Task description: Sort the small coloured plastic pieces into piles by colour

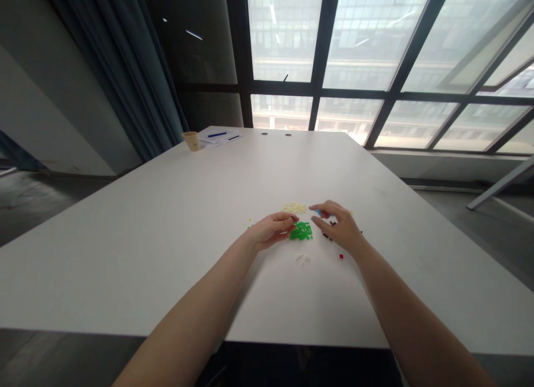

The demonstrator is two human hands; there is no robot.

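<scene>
No text, label, brand, number or sign can be read. The cup (191, 142) bears a small dark mark, too tiny to tell whether it is a letter, a logo or a plain spot. The papers (207, 140) just beside it are too far off for any print or handwriting to be made out. Any lettering on the green pieces (301, 231) is likewise too small to tell.
</scene>
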